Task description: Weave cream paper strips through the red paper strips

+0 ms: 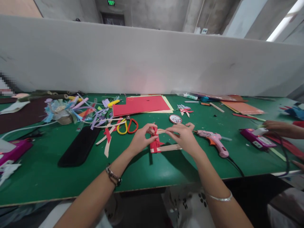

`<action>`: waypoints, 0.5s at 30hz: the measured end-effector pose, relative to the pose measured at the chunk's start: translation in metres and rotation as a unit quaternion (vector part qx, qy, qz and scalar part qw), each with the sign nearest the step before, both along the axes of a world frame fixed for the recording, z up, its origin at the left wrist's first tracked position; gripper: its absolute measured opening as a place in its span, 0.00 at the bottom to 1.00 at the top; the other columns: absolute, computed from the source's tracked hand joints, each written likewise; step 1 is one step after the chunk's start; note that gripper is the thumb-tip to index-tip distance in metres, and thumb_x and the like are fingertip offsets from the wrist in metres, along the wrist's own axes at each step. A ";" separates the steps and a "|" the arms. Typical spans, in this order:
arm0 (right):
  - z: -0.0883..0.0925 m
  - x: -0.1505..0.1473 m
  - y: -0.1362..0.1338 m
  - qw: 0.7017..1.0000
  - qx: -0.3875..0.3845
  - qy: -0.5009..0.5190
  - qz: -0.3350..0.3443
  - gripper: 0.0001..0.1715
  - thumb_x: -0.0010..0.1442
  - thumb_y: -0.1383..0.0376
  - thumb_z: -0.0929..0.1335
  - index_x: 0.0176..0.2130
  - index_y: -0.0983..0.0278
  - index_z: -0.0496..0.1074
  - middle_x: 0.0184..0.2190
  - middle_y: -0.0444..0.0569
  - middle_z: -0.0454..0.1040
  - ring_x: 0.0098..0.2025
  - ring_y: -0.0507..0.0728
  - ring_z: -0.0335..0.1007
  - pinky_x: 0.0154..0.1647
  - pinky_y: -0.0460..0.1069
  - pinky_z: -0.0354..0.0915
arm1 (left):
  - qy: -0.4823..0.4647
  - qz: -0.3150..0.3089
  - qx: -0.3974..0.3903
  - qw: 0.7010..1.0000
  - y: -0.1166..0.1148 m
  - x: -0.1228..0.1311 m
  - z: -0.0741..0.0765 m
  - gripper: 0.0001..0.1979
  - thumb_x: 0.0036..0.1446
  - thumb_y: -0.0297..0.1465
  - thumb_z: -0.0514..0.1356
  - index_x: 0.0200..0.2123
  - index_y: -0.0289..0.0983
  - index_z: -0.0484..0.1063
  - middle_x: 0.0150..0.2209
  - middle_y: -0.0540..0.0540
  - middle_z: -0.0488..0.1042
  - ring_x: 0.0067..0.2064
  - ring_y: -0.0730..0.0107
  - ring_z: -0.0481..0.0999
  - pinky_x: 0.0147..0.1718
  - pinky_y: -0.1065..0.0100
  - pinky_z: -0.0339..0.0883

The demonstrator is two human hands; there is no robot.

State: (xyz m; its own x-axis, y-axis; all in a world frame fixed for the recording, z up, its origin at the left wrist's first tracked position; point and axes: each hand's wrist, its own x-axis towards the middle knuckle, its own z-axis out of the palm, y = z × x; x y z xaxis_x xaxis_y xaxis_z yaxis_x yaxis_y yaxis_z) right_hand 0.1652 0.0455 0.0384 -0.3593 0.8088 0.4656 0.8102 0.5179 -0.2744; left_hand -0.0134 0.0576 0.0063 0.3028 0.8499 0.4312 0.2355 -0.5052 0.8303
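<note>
Between my hands is a small woven piece of red and cream paper strips (155,144), just above the green table. My left hand (145,136) pinches its upper left part between thumb and fingers. A cream strip runs from its top to my right hand (181,134), whose fingertips are closed on the strip's end. Another cream strip (169,147) sticks out to the right below. Left of my left hand lie scissors (133,126) with one yellow and one red handle. A pink glue gun (215,141) rests to the right of my right hand.
Red paper sheets (147,104) lie behind my hands, with a small round dish (175,119) nearby. A black phone (79,147) and loose paper strips (107,142) are at left. Another person's hand (276,128) is by a purple power strip (257,138) at right.
</note>
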 end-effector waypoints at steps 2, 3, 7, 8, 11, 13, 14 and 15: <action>-0.001 0.000 -0.001 1.000 0.004 0.004 -0.001 0.17 0.59 0.60 0.59 0.28 0.60 0.73 0.25 0.45 0.75 0.31 0.53 0.64 0.37 0.51 0.43 | 0.005 0.001 0.006 1.000 0.000 0.000 0.000 0.14 0.45 0.25 0.59 0.37 0.37 0.63 0.26 0.54 0.70 0.31 0.74 0.72 0.35 0.71 0.64; -0.001 0.000 -0.001 1.000 0.008 0.005 -0.001 0.18 0.59 0.59 0.59 0.28 0.60 0.73 0.25 0.45 0.75 0.31 0.53 0.64 0.37 0.51 0.43 | 0.008 0.002 0.008 1.000 0.000 0.000 0.000 0.14 0.45 0.25 0.59 0.38 0.37 0.63 0.26 0.54 0.70 0.31 0.73 0.72 0.35 0.70 0.64; -0.001 -0.001 -0.003 1.000 0.026 0.006 -0.001 0.20 0.60 0.58 0.58 0.28 0.59 0.73 0.24 0.44 0.74 0.30 0.53 0.64 0.36 0.51 0.42 | 0.024 0.012 0.009 1.000 -0.001 0.001 0.000 0.14 0.45 0.25 0.59 0.38 0.37 0.63 0.27 0.54 0.70 0.31 0.73 0.72 0.35 0.70 0.64; -0.001 -0.001 -0.003 1.000 0.027 0.002 0.002 0.19 0.60 0.58 0.58 0.28 0.59 0.73 0.24 0.44 0.74 0.30 0.53 0.64 0.36 0.51 0.42 | 0.025 0.014 0.009 1.000 -0.001 0.001 0.000 0.15 0.45 0.25 0.59 0.38 0.37 0.63 0.27 0.54 0.70 0.32 0.72 0.72 0.36 0.70 0.64; -0.001 -0.001 -0.003 0.999 0.029 -0.011 0.008 0.18 0.60 0.60 0.58 0.28 0.59 0.73 0.24 0.44 0.74 0.29 0.52 0.63 0.35 0.51 0.42 | 0.021 0.017 0.013 1.000 -0.001 0.001 -0.001 0.15 0.46 0.26 0.59 0.39 0.37 0.62 0.27 0.54 0.70 0.31 0.72 0.72 0.36 0.70 0.64; -0.003 -0.001 -0.003 0.999 0.037 -0.016 0.005 0.18 0.59 0.61 0.59 0.28 0.60 0.73 0.24 0.44 0.74 0.29 0.52 0.62 0.34 0.51 0.42 | 0.016 0.017 0.018 1.000 -0.001 0.001 -0.001 0.15 0.46 0.26 0.59 0.39 0.37 0.62 0.27 0.53 0.70 0.31 0.73 0.72 0.36 0.70 0.64; -0.003 -0.001 -0.003 0.999 0.042 -0.020 0.003 0.18 0.59 0.61 0.59 0.27 0.60 0.73 0.24 0.44 0.74 0.29 0.52 0.62 0.34 0.51 0.42 | 0.016 0.017 0.019 1.000 -0.001 0.001 -0.001 0.15 0.46 0.26 0.59 0.39 0.37 0.62 0.27 0.53 0.70 0.31 0.73 0.72 0.36 0.70 0.64; -0.004 -0.001 -0.002 0.999 0.046 -0.025 0.003 0.17 0.59 0.61 0.59 0.27 0.60 0.73 0.23 0.45 0.73 0.29 0.53 0.62 0.34 0.51 0.42 | 0.018 0.016 0.020 1.000 -0.001 0.001 -0.001 0.15 0.46 0.26 0.59 0.39 0.37 0.62 0.27 0.53 0.70 0.31 0.73 0.72 0.36 0.70 0.64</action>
